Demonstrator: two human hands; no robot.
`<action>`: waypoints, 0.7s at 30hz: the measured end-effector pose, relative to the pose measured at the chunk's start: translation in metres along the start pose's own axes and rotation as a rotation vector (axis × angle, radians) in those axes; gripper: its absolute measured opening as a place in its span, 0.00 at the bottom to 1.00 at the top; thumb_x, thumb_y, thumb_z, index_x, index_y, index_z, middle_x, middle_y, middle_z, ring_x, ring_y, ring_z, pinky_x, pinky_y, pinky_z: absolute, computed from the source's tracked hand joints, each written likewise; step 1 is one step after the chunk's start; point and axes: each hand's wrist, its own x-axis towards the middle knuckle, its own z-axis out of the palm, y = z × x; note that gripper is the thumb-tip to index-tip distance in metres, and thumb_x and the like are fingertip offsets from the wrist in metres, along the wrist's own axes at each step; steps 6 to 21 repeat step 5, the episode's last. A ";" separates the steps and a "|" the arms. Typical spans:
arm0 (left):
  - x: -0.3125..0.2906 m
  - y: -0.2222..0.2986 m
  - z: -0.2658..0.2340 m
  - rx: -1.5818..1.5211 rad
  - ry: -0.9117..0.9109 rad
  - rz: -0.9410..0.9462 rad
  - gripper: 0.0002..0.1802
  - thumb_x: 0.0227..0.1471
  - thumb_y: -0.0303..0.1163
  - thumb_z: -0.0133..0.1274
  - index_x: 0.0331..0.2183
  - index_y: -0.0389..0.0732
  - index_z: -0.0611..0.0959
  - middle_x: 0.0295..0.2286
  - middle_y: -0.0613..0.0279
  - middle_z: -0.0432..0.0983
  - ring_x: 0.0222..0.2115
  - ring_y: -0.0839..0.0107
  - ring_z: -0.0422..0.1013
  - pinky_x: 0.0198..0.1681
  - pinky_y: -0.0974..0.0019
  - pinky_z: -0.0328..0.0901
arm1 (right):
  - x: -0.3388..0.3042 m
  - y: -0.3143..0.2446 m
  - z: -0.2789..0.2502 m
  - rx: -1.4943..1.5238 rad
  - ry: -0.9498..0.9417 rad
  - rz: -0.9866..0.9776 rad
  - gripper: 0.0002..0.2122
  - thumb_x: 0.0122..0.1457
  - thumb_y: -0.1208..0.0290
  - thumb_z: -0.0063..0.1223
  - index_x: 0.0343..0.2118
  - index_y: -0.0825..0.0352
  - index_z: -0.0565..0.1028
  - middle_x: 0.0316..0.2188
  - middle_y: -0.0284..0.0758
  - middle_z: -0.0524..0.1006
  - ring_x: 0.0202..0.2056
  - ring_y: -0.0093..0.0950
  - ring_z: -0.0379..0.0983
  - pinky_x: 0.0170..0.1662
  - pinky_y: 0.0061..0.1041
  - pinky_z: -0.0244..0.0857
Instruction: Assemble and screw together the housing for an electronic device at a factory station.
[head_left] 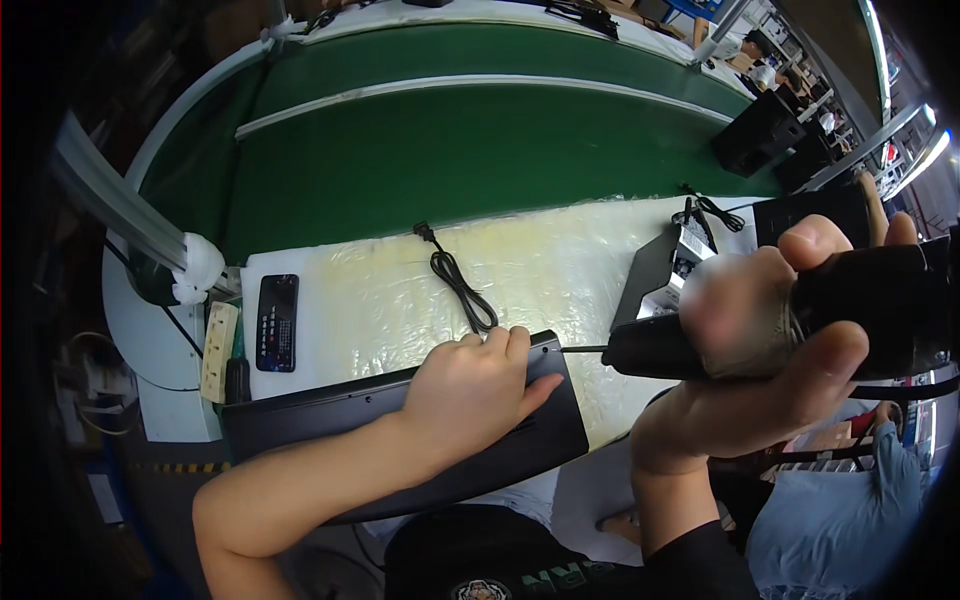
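Note:
A long black flat-sided casing lies slanted across the near edge of the table, close to my body. My left hand is closed over its far edge near the right corner, fingers curled and thumb pointing right. In my right hand is a black power screwdriver, held level with its tip toward the left. Its thin bit reaches the casing's right corner, beside a small hole; whether a screw sits there cannot be made out. Past my left hand lies a bundled black power cord.
A phone and a white power strip are at the left. A black-and-silver box stands behind the screwdriver. Beyond the padded table runs a green conveyor belt. A black speaker box is far right; other people work there.

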 end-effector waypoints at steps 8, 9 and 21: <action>-0.001 -0.003 0.004 0.017 -0.020 -0.010 0.24 0.49 0.51 0.58 0.30 0.38 0.76 0.21 0.61 0.72 0.21 0.65 0.75 0.23 0.66 0.69 | -0.004 -0.007 0.023 0.053 0.049 0.105 0.34 0.65 0.50 0.40 0.62 0.74 0.48 0.38 0.42 0.73 0.15 0.18 0.65 0.17 0.15 0.64; -0.001 -0.003 0.004 0.017 -0.020 -0.010 0.24 0.49 0.51 0.58 0.30 0.38 0.76 0.21 0.61 0.72 0.21 0.65 0.75 0.23 0.66 0.69 | -0.004 -0.007 0.023 0.053 0.049 0.105 0.34 0.65 0.50 0.40 0.62 0.74 0.48 0.38 0.42 0.73 0.15 0.18 0.65 0.17 0.15 0.64; -0.001 -0.003 0.004 0.017 -0.020 -0.010 0.24 0.49 0.51 0.58 0.30 0.38 0.76 0.21 0.61 0.72 0.21 0.65 0.75 0.23 0.66 0.69 | -0.004 -0.007 0.023 0.053 0.049 0.105 0.34 0.65 0.50 0.40 0.62 0.74 0.48 0.38 0.42 0.73 0.15 0.18 0.65 0.17 0.15 0.64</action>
